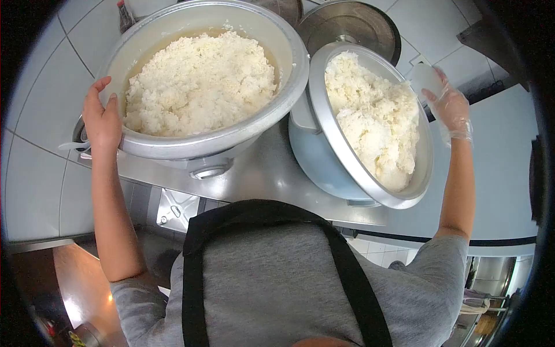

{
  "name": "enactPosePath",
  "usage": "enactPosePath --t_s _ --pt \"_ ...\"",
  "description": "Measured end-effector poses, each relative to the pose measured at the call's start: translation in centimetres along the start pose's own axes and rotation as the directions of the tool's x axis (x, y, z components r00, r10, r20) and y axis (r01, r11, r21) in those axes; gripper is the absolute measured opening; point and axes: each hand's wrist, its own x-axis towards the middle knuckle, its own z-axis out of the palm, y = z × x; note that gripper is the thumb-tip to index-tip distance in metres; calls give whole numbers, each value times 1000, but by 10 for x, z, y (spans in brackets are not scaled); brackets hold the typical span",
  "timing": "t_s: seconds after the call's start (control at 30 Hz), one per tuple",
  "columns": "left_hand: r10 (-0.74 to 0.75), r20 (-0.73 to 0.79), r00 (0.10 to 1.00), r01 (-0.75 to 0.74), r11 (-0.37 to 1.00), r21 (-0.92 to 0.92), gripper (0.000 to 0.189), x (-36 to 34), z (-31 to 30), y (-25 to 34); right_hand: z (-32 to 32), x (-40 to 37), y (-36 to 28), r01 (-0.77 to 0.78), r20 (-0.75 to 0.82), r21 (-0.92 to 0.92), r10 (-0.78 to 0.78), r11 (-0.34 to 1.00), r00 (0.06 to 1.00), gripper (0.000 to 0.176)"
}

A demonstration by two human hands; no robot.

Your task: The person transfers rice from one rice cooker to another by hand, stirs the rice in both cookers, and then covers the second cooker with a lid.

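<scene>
Left hand: the bare left hand (pixel 103 118) is closed over the near-left rim of a large round silver metal bowl (pixel 292 63), its palm against the outer wall.
Right hand: the right hand (pixel 452 110), in a thin clear plastic glove, is loosely curled on a flat white plastic paddle (pixel 424 78). The fingers are half bent, not clenched.
Bowl: it stands at the person's left front, raised on a grey metal base, and is heaped with white cooked rice (pixel 199 87).
Cooker: a pale blue rice cooker (pixel 315 159) sits just beside the bowl on the right. Its wide metal rim is tipped toward the right, and clumped white rice (pixel 376 115) fills it.
Paddle: it is held at the cooker's far right edge, just beside the clumped rice.
Lid: a round grey metal lid (pixel 352 26) lies behind the cooker.
Surface: both vessels rest on a brushed stainless steel counter (pixel 260 173), which carries a dull sheen between them.
Room: white square wall tiles (pixel 40 173) with dark grout cover the left and the back. Below the counter edge there is shadow.
Person: a grey T-shirt under black apron straps (pixel 196 272) fills the foreground.
</scene>
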Motion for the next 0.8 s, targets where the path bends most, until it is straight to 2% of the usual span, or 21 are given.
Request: enactPosePath --t_s 0.03,0.13,0.23,0.3,0.37,0.43,0.5,0.53,0.6,0.7,0.8 --pt "-4 -4 1000 4 1000 10 36 0 0 0 1 2 1 2 -32 10 -2 1000 999 51" --pt "54 3 999 -54 998 26 37 1 0 -7 -7 17 -31 273 -234 193 -226 942 946 48" --pt "60 -15 998 -60 998 32 36 0 -1 -2 -29 21 -121 482 -243 366 -419 796 875 42" --pt "25 -23 999 -24 999 49 35 -3 -3 4 -18 39 -184 704 -370 218 -610 676 701 34" --pt "10 -39 999 -8 999 53 35 -5 -1 8 -18 53 -252 747 -202 173 -719 642 665 34" --pt "5 -66 998 -1 998 59 34 -6 1 6 2 82 -314 778 -130 -44 -776 626 617 34" --pt "-7 -62 998 11 998 62 33 -6 0 8 24 106 -356 764 -191 -93 -765 638 615 34" --pt "-13 -60 998 17 998 63 32 -7 -1 9 33 119 -373 734 -189 -68 -731 675 655 33" --pt "-20 -84 996 26 997 74 31 -9 -1 14 49 144 -394 665 -175 -16 -657 747 733 31" --pt "-36 -70 997 41 996 79 34 -10 -3 17 59 149 -405 728 -108 -187 -750 660 652 29" --pt "-46 -93 995 52 996 68 35 -12 0 18 53 132 -399 812 -99 -112 -820 573 564 28"
